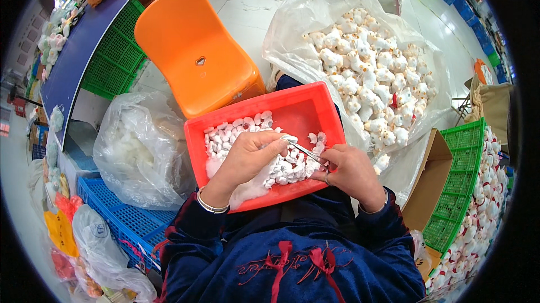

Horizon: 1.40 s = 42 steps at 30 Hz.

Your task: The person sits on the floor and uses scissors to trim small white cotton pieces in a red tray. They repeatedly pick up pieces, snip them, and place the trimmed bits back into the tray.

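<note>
On my lap rests a red plastic tray [315, 106] holding many small white fabric pieces [233, 128] and a tuft of white stuffing [251, 189]. My left hand [251, 156] pinches one small white piece [288, 139] above the tray. In my right hand [351, 171] is a slim metal tool [308, 153], like tweezers or forceps, its tip against that white piece. Fingers hide the tool's handle end, so its exact kind is unclear.
An orange stool [194, 50] stands beyond the tray. Right of it, a large clear bag [287, 33] holds many white plush pieces [371, 78]. A bag of stuffing [140, 151] sits left on a blue crate [132, 221]. A cardboard box [427, 182] and green crate [461, 173] are right.
</note>
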### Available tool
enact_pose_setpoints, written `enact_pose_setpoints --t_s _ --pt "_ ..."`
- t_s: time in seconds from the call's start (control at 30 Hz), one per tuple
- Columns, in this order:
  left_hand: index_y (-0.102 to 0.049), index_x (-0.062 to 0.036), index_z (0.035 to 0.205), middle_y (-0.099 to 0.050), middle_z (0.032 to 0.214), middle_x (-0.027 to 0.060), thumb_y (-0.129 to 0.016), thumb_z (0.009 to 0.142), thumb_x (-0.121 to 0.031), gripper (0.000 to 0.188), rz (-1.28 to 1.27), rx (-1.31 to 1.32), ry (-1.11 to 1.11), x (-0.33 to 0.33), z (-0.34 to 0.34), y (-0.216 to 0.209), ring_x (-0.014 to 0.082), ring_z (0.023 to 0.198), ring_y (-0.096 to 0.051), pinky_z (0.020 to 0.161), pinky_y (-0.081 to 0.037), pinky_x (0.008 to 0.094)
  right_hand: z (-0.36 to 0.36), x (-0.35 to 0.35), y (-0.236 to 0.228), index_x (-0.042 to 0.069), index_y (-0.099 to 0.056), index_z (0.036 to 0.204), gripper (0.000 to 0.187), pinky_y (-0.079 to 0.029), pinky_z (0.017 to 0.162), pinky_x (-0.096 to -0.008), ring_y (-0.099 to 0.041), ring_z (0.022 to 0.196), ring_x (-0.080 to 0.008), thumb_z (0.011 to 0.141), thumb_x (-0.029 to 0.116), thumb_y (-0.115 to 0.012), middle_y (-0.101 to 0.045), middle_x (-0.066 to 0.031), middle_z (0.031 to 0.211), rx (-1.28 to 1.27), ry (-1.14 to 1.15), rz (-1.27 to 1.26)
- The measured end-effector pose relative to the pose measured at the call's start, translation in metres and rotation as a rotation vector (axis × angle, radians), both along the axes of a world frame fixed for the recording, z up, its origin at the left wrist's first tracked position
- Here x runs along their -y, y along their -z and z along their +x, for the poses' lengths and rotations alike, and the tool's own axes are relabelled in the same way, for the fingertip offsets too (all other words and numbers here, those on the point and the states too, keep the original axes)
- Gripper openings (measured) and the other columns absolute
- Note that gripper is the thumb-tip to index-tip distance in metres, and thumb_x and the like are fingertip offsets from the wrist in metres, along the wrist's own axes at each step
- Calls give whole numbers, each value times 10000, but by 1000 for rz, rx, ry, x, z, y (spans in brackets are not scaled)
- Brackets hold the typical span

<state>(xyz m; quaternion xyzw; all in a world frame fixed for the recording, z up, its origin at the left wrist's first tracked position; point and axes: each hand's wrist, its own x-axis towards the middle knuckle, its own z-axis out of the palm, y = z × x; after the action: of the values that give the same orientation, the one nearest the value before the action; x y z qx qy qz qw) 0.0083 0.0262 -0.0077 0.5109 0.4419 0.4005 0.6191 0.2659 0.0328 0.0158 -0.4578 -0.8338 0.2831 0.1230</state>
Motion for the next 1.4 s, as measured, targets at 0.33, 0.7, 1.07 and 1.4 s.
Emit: enact_pose_setpoints --t_s 0.33,0.7,1.07,1.4 --pt "-644 -69 1169 -371 620 -59 -451 1092 -296 308 -159 627 -462 -9 -8 4 48 477 -284 444 -243 232 2 -1 -10 17 -688 1112 456 -531 793 -413 -660 887 -333 744 234 -847 -669 -150 969 -167 39 -336" --pt "-623 -77 1189 -333 622 -59 -426 1099 -304 314 -83 761 -530 -9 -3 -1 58 479 -269 455 -254 238 -20 -11 9 31 -697 1050 449 -472 912 -455 -627 965 -342 703 271 -851 -653 -148 934 -18 -283 -95" --pt "-621 -92 1117 -332 603 -55 -439 1097 -330 301 -165 805 -553 -4 5 3 71 517 -348 483 -321 251 -7 -12 4 21 -695 1096 497 -498 849 -418 -639 993 -345 718 289 -873 -666 -163 1028 -106 -243 -188" --pt "-615 -73 1058 -352 628 -43 -477 1073 -317 281 -108 748 -649 -9 25 4 82 578 -359 589 -304 244 -26 -14 -13 20 -675 1124 566 -446 962 -436 -572 1078 -352 672 304 -863 -619 -163 1044 19 -222 -12"
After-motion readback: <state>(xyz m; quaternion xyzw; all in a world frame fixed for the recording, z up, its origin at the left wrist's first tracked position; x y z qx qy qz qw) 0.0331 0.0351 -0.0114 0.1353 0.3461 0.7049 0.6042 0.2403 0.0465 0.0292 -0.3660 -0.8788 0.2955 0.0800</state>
